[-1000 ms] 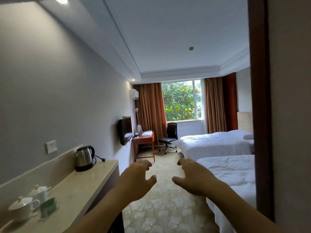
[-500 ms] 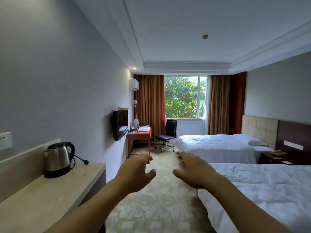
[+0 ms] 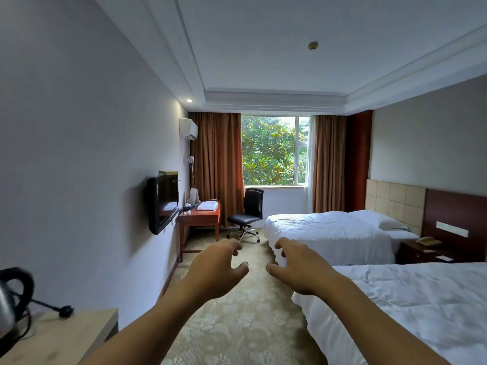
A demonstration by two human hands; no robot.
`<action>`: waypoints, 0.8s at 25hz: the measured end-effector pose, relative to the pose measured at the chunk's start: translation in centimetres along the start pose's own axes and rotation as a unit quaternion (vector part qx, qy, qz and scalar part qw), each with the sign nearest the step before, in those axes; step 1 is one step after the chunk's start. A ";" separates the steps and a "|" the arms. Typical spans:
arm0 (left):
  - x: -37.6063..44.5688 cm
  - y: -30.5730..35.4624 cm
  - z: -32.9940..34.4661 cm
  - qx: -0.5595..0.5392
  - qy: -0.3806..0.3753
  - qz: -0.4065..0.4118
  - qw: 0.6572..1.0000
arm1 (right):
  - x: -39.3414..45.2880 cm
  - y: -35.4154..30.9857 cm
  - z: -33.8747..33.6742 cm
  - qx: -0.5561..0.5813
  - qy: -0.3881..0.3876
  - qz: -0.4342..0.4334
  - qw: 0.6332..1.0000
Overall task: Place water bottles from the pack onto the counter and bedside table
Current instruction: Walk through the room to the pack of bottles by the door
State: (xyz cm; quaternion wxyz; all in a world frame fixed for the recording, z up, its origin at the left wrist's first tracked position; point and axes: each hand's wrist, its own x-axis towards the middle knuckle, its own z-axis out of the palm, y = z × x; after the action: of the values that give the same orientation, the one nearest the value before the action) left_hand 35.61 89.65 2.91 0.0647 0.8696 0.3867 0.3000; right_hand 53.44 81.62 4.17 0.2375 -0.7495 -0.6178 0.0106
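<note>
- Left hand [image 3: 216, 270] and right hand [image 3: 300, 270], centre frame: fingers spread, grasping nothing.
- Kettle [image 3: 10, 304] on tabletop [image 3: 66, 335], lower left.
- No legible writing anywhere.

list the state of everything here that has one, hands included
left hand: open, empty
right hand: open, empty
curtains: drawn apart
TV: off
kettle: on counter, plug loose
beds: made
bedside table: no bottles

beds [image 3: 326, 230] 2 | hands [image 3: 216, 270] 2 | kettle [image 3: 10, 304] 1 | chair [image 3: 247, 214] 1 | desk [image 3: 200, 219] 1
</note>
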 end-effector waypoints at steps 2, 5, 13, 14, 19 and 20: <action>4.7 -1.9 2.8 -0.006 0.017 -0.009 1.000 | 5.1 2.1 1.6 -0.012 -0.005 -0.006 1.000; 12.9 -5.0 7.0 -0.004 0.033 -0.022 0.999 | 13.9 6.2 3.9 0.001 -0.005 -0.015 1.000; 35.0 -11.6 13.8 0.017 0.029 -0.035 0.999 | 37.2 14.3 5.2 0.048 -0.019 -0.030 0.998; 37.1 -12.6 14.7 0.020 0.028 -0.037 0.999 | 39.7 14.9 5.7 0.050 -0.018 -0.033 0.998; 47.9 -19.0 19.9 0.020 0.022 -0.034 0.999 | 52.5 17.9 9.6 0.033 -0.021 -0.043 0.998; 50.1 -20.6 21.1 0.021 0.021 -0.031 0.999 | 55.2 18.3 10.6 0.030 -0.021 -0.046 0.998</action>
State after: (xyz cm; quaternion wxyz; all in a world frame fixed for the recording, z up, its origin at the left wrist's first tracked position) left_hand 60.69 142.07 2.35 0.0471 0.8520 0.4208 0.3079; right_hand 80.11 134.39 3.31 0.2468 -0.7126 -0.6559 0.0336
